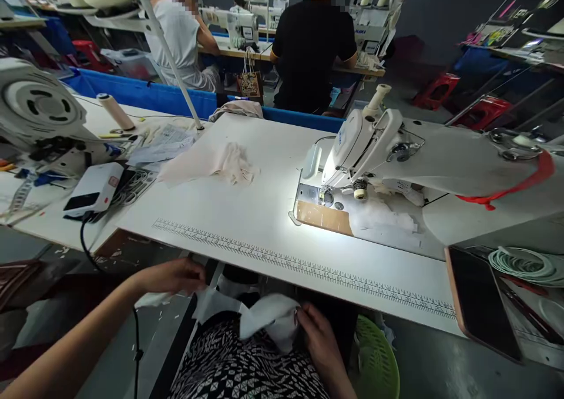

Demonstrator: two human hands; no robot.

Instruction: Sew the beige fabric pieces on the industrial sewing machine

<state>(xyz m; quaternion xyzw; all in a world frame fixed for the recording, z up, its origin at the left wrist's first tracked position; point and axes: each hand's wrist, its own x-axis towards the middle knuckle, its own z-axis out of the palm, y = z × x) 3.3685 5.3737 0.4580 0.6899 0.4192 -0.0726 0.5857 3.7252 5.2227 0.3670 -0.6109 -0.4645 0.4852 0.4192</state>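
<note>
The white table (247, 223) is the landmark: its near edge, printed with a ruler strip (304, 265), runs just above both hands, leaving a gap between edge and lap. The sewing machine (370, 152) sits on its far right. Below that edge, the left hand (174, 275) and right hand (319, 334), set apart, each pinch one end of the white fabric piece (264, 319) lying over the lap.

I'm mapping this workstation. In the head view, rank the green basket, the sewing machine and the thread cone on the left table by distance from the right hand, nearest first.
From the right hand:
1. Green basket, just beside it, below the table edge.
2. Sewing machine, up on the table, ahead and to the right.
3. Thread cone, far across on the left table.
</note>
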